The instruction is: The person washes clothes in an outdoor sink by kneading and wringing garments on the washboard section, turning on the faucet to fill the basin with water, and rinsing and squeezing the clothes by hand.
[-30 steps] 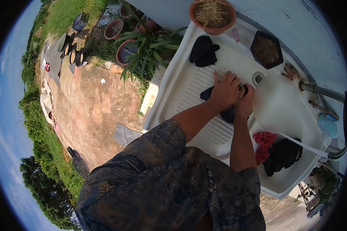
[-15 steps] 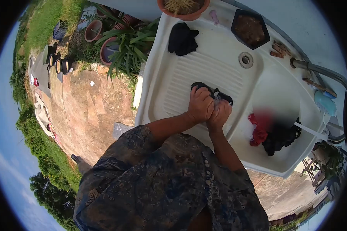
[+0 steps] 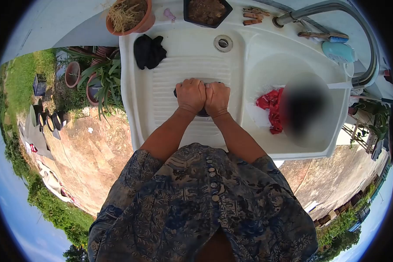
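Note:
My left hand (image 3: 191,95) and my right hand (image 3: 217,98) are side by side, both closed on a dark cloth (image 3: 203,113). Most of that cloth is hidden beneath them, with only dark edges showing. It is pressed against the ridged washboard surface (image 3: 166,111) of a white sink. Farther up on the left of the sink lies a bunched black cloth (image 3: 149,51), apart from my hands.
A red cloth (image 3: 271,109) lies in the right basin, beside a blurred dark patch. A drain (image 3: 223,43), curved metal faucet (image 3: 332,6), brush (image 3: 336,37), clothespins (image 3: 252,16), black planter (image 3: 207,11) and clay pot (image 3: 140,19) are around the sink.
The view has turned, so the sink now appears straighter and farther left. My hands have moved farther up the ridges with the dark cloth, covering more of it.

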Available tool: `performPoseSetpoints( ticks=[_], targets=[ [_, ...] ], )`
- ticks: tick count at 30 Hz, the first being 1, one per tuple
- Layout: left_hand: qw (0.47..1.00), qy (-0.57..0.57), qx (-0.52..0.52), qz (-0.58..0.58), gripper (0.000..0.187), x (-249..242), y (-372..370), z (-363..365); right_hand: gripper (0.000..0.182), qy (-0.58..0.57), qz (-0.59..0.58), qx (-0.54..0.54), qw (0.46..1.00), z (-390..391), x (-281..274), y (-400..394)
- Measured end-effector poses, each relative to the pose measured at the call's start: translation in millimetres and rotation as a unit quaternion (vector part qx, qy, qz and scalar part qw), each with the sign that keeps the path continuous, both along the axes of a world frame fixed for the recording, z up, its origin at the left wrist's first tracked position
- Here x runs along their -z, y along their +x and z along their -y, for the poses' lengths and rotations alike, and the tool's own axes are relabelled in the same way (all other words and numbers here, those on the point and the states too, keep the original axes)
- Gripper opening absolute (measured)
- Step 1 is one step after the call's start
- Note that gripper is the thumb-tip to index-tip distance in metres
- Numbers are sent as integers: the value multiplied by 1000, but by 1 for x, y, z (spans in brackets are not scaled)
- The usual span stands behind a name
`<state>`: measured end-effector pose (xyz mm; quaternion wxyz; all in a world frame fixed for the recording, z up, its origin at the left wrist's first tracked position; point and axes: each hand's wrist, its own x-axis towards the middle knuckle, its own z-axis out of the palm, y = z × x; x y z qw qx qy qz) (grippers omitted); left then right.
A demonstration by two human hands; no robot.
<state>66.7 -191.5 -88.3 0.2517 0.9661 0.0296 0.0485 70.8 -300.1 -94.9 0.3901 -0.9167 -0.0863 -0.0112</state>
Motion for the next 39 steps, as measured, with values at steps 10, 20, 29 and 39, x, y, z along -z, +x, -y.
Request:
performPoseSetpoints(
  ticks=[10,20,29,39],
  targets=[
    [981,-183,-48,-37,51,-11,-38,-24,36,17,6,-73,997,64,-34,-39],
    [933,-236,-150,-226,54,-81,-86,-35,32,175,-357,52,916,137,-48,-107],
    [972,112,18,-208,85,-79,-58,7,70,-105,-321,348,875,259,24,-56],
    [916,226,59,-327,109,-52,-33,13,54,-331,-33,-158,930,249,47,10]
  ],
)
